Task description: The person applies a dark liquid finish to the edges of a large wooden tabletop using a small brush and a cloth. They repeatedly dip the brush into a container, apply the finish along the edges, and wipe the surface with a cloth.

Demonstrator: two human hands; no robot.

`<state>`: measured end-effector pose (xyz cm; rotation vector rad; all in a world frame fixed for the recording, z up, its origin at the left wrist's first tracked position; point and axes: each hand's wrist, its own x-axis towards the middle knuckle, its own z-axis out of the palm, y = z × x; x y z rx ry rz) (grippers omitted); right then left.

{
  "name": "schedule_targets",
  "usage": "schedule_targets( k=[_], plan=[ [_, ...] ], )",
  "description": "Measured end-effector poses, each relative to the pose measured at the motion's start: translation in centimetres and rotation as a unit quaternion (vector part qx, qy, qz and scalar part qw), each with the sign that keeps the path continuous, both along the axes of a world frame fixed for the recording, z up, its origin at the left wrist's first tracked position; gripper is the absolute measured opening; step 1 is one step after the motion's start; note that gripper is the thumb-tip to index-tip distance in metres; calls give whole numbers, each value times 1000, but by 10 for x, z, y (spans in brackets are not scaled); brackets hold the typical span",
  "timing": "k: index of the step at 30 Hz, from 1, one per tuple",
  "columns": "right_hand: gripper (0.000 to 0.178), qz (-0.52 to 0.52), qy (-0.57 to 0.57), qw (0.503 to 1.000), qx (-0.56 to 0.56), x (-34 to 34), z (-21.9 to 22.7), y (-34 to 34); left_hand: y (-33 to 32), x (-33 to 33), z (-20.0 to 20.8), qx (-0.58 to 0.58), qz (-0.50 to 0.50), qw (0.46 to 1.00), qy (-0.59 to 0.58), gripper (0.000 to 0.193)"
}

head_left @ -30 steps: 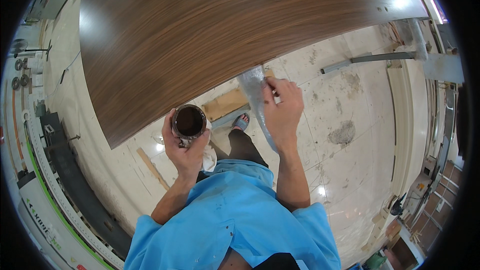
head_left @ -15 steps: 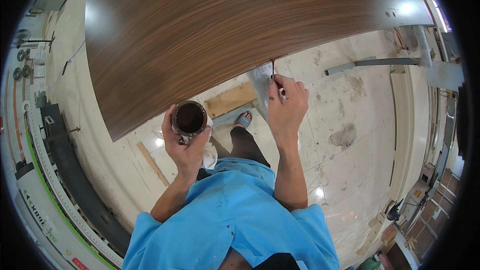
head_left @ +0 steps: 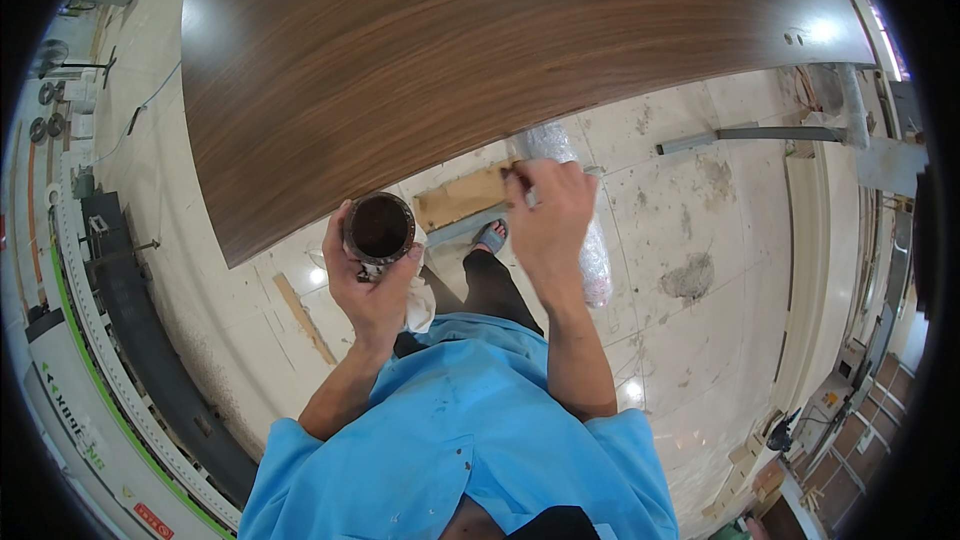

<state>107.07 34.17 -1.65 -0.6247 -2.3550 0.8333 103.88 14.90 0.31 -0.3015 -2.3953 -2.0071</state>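
Observation:
My left hand is wrapped round a small round jar with dark brown liquid inside and smears on its rim. A crumpled white cloth hangs beside that hand. Pinched fingers of my right hand, slightly blurred, hold a thin dark-tipped brush, mostly hidden by the fingers. A large brown wood-grain panel spreads in front of me. Its near edge runs just beyond both hands, and the right hand is apart from it.
Below the panel lie a wood block and a plastic-wrapped roll. A wood strip is on the stained tile floor. A metal bar juts in at right; a long machine flanks the left.
My right hand has drawn the brush away from the panel's edge, moving left and slightly nearer. The left hand keeps holding the jar in about the same place. The view has shifted slightly.

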Motion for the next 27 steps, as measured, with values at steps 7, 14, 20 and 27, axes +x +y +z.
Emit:
schedule_targets(
  k=[7, 14, 20, 27],
  plan=[
    [7, -83, -1, 996, 22, 1, -3, -8, -9, -1, -1, -10, 4, 1000, 4, 77],
    [7, 29, 12, 998, 46, -1, -5, -18, -14, -2, -2, -6, 7, 1000, -1, 77],
    [10, -37, 2, 998, 48, -2, -5, -11, -21, -4, -2, -21, 12, 1000, 5, 77],
    [14, 9, 26, 999, 24, -5, -9, -30, -26, -5, -2, -3, 13, 1000, 7, 77]
  ],
)
